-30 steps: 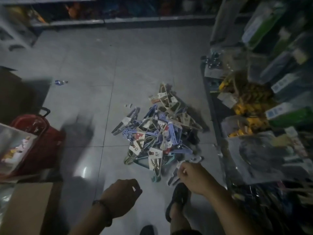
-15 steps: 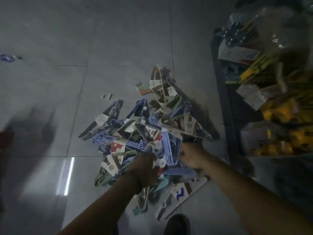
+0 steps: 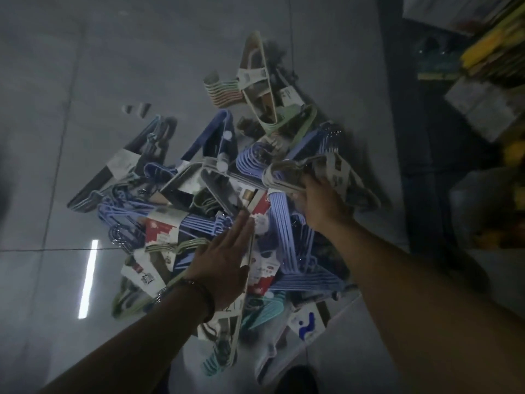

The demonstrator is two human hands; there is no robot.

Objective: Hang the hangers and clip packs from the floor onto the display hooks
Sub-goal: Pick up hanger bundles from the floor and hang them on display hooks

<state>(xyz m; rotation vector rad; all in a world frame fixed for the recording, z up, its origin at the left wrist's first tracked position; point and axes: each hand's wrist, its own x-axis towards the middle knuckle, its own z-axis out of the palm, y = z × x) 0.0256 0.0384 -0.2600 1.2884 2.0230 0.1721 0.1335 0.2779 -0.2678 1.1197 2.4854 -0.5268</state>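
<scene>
A heap of hanger packs (image 3: 216, 200) lies on the grey tiled floor (image 3: 113, 66), with blue, pale green, teal and white bundles in card sleeves crossing one another. The left grip (image 3: 224, 265), fingers straight and together, lies flat over the heap's middle, pointing to 1 o'clock; a dark bracelet (image 3: 204, 291) circles its wrist. At 2 o'clock from it the right grip (image 3: 321, 206) curls round a pale hanger bundle (image 3: 287, 177) with a card label. Display shelving (image 3: 409, 137) carrying yellow goods stands at 3 o'clock

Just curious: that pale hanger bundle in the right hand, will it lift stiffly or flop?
Probably stiff: the pale hanger bundle looks like rigid banded frames. Likely light: the right hand grips it alone. May snag on purple hangers beside it.
</scene>
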